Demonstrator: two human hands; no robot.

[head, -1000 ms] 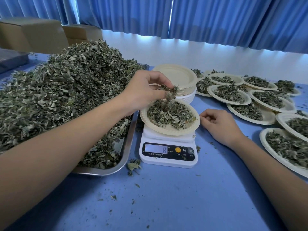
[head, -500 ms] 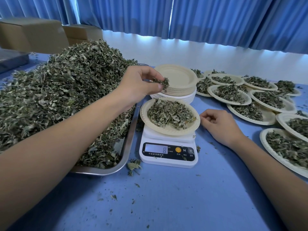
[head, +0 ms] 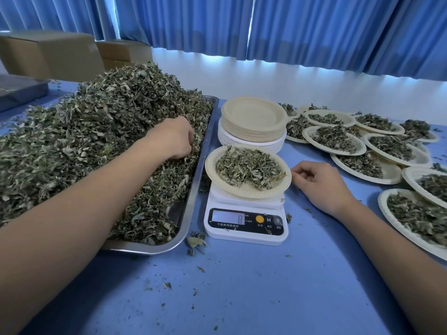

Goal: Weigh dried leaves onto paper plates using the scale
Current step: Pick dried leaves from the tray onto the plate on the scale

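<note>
Moved L hand point(head: 173, 139) off plate point(head: 244, 192), back into leaf pile point(head: 96, 131) in tray point(head: 191, 209), left of bench point(head: 242, 298). Dug grip into leaves; can't tell if holding. Kept R hand point(head: 321, 187) loose, empty, by plate on scale point(head: 246, 230), mid bench. Reads 8, so prob. fine-tuning.

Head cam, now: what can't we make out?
- Head view: fingertips of the left hand, buried in the dried leaves; whether the grip holds any is hidden.
- Head view: scale button captions, too small to read.
- Head view: filled plate at the right, cut off by the frame edge.
</note>
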